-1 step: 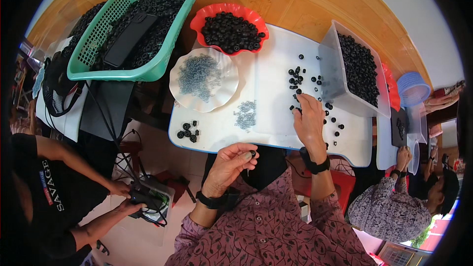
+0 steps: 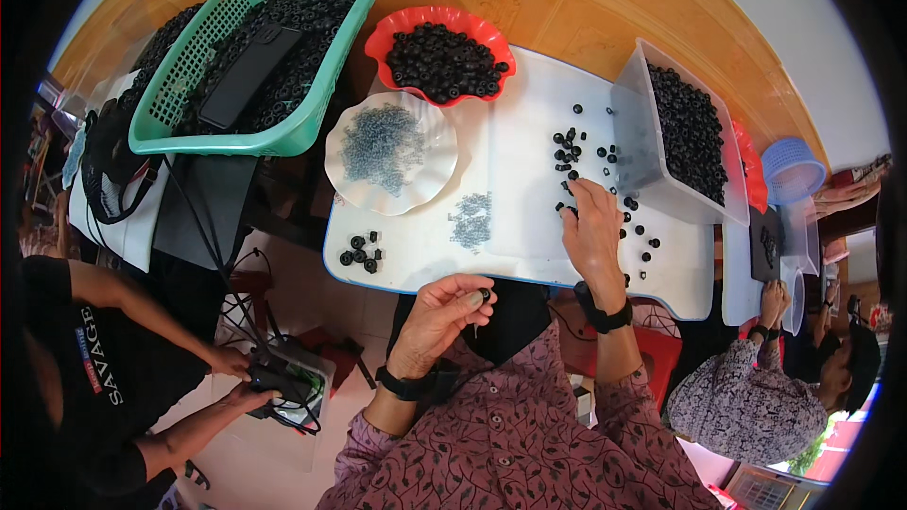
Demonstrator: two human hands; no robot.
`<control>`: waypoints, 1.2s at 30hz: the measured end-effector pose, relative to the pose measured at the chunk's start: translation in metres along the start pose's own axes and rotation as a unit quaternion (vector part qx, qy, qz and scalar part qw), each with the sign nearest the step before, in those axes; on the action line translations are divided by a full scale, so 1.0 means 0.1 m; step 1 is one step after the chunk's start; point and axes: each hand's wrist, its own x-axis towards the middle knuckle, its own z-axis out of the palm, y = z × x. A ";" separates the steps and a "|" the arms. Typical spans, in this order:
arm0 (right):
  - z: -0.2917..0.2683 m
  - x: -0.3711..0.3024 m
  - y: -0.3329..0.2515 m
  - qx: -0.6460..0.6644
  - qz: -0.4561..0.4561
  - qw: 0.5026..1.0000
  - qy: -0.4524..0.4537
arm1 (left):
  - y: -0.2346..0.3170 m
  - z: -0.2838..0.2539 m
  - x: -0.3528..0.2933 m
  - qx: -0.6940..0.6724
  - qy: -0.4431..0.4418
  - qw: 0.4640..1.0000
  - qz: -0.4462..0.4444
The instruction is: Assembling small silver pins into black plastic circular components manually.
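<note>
My left hand [image 2: 441,316] is closed over the table's near edge, pinching a small black round part [image 2: 485,295] between thumb and fingertips. Out on the white tabletop [image 2: 529,260], my right hand [image 2: 595,231] reaches palm down among loose black parts [image 2: 564,159]. Its thumb and fingertips are apart, close to a few of those pieces; the palm hides some of them. Small clear pieces [image 2: 470,224] lie in a patch between my hands. Farther left, several black parts [image 2: 359,255] form a small group at the table's left corner.
Behind them stand a white scalloped plate [image 2: 436,184] of clear pieces and a red bowl [image 2: 378,42] of black parts. A clear bin [image 2: 673,191] of black parts is at right, a green basket [image 2: 227,144] at left. One person sits left, another [image 2: 746,406] works at right.
</note>
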 end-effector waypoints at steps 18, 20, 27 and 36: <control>0.02 0.09 -0.07 0.047 -0.045 0.997 -0.034 | -0.01 -0.01 0.01 0.002 -0.006 1.000 0.002; 0.04 0.09 -0.04 0.067 -0.049 0.996 -0.023 | -0.01 -0.01 0.00 0.005 -0.007 1.000 0.005; 0.00 0.00 -0.05 0.095 -0.065 0.992 -0.050 | -0.01 0.00 0.00 0.010 0.007 1.000 -0.001; -0.08 -0.17 -0.17 0.111 -0.103 0.988 -0.039 | 0.00 0.01 0.00 0.007 0.009 1.000 0.003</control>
